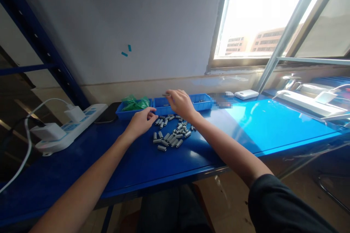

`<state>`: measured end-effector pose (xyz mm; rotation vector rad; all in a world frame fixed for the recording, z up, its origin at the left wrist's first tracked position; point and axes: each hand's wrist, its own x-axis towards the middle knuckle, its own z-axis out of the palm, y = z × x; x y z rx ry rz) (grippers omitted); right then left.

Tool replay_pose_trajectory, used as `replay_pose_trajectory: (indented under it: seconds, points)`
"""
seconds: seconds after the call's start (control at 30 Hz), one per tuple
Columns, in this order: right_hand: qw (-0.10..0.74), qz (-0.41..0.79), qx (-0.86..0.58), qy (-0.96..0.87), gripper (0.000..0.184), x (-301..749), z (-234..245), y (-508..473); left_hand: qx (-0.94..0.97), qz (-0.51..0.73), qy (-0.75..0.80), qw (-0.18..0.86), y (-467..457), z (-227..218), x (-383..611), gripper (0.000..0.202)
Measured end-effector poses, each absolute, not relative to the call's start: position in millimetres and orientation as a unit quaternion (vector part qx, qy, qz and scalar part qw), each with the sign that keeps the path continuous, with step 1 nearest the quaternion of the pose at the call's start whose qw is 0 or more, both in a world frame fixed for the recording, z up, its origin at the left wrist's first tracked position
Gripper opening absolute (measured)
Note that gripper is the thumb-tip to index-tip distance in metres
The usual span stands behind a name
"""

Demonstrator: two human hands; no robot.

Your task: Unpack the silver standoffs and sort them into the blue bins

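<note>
My right hand is over the blue bin in the middle, fingers pinched on a small grey metal hex standoff. At the front left corner of that bin is my left hand, its fingers apart and curved, with nothing visible between them. Loose metal hex standoffs lie scattered on the blue table between my forearms. Shorter metal pieces are heaped beside them. My right hand hides part of the bins.
Green plastic bags fill the left bin. Another blue bin holds small metal parts at the right. A dark phone and a power strip with chargers lie left. A white box stands right, near a second power strip.
</note>
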<state>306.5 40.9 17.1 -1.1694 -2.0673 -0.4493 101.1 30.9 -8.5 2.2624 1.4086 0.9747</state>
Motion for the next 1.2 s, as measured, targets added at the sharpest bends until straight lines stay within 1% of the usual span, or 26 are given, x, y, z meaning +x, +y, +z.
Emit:
replay_pose_trajectory:
  seconds: [0.07,0.1,0.2,0.3,0.37,0.43,0.53,0.6,0.67,0.73,0.83,0.9,0.97,1.07,1.13,1.2]
  points:
    - [0.345,-0.177,-0.521,-0.76,0.038,315,19,47,0.819,0.256,0.511,0.057,35,-14,96,0.031]
    - [0.327,-0.175,-0.542,-0.755,0.039,318,17,48,0.828,0.219,0.515,0.033,37,-16,94,0.028]
    - [0.265,-0.161,-0.549,-0.776,0.036,321,10,44,0.832,0.159,0.531,0.004,40,-20,90,0.026]
    - [0.248,-0.151,-0.506,-0.812,0.032,312,2,33,0.822,0.153,0.548,-0.007,42,-21,89,0.024]
    - [0.244,-0.148,-0.465,-0.838,0.034,301,-2,27,0.824,0.168,0.54,0.005,42,-19,89,0.024]
    - [0.238,-0.153,-0.429,-0.858,0.035,292,-4,23,0.834,0.208,0.511,0.026,40,-13,90,0.025]
    - [0.236,-0.163,-0.396,-0.873,0.026,285,-4,21,0.833,0.298,0.463,0.049,34,-1,95,0.029]
    - [0.247,-0.17,-0.385,-0.873,0.025,286,1,24,0.817,0.348,0.455,0.057,28,6,99,0.031]
    - [0.272,-0.185,-0.402,-0.855,0.03,292,8,29,0.801,0.376,0.461,0.072,24,9,101,0.036]
    - [0.295,-0.203,-0.455,-0.815,0.032,300,16,37,0.807,0.363,0.458,0.084,24,7,102,0.04]
    - [0.291,-0.209,-0.553,-0.752,0.032,313,20,47,0.875,0.247,0.409,0.082,30,-3,97,0.036]
    - [0.273,-0.199,-0.58,-0.741,0.038,319,16,47,0.903,0.167,0.39,0.071,35,-8,92,0.034]
    - [0.265,-0.184,-0.575,-0.752,0.041,320,9,43,0.902,0.133,0.408,0.054,40,-13,87,0.031]
    - [0.261,-0.16,-0.534,-0.788,0.041,311,-1,33,0.876,0.149,0.457,0.037,47,-16,81,0.02]
    - [0.251,-0.146,-0.492,-0.821,0.041,301,-6,29,0.854,0.191,0.479,0.072,49,-18,79,0.012]
    - [0.237,-0.135,-0.444,-0.853,0.039,293,-8,26,0.827,0.259,0.478,0.141,48,-17,81,0.014]
